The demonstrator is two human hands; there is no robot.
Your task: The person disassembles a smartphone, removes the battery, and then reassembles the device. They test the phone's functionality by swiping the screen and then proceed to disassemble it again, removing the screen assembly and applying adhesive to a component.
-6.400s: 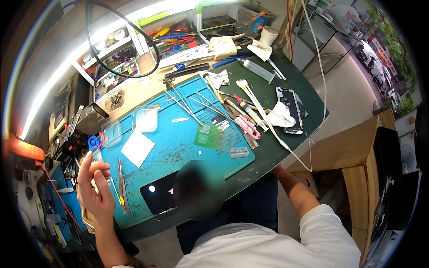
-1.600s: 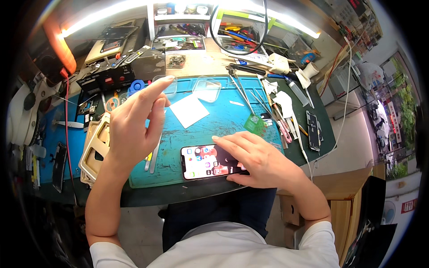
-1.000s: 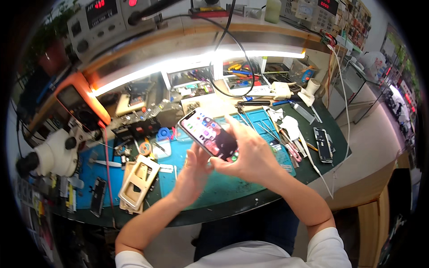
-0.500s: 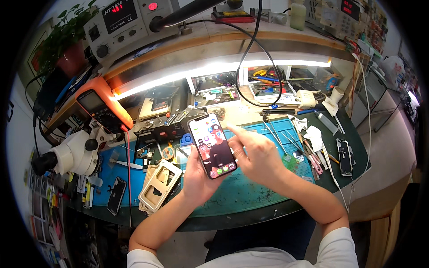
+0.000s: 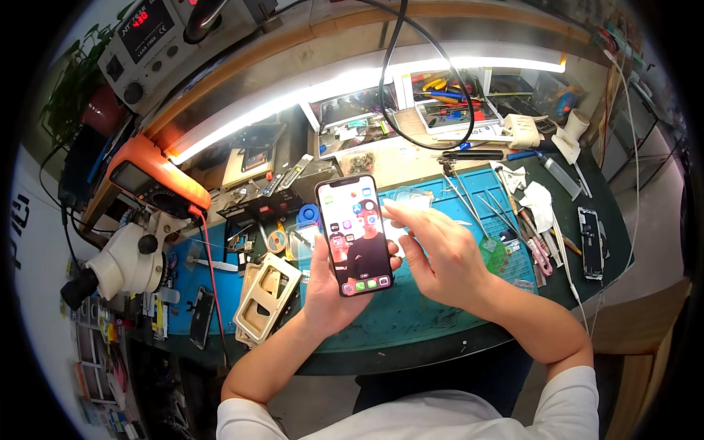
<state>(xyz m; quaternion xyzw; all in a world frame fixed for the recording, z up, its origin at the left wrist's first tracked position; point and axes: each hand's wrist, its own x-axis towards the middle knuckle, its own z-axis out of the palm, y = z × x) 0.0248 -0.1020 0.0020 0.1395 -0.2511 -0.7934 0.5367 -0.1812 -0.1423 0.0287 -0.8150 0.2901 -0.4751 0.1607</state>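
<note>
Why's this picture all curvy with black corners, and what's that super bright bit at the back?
In the head view, the wide fisheye lens darkens the corners and bends the front edge of the table; the super bright bit there is a long lamp, glaring almost white; also in the head view, the phone in the left hand is lit up.

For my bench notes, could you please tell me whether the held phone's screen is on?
On: the phone in the left hand shows lit, colourful app icons.
</note>
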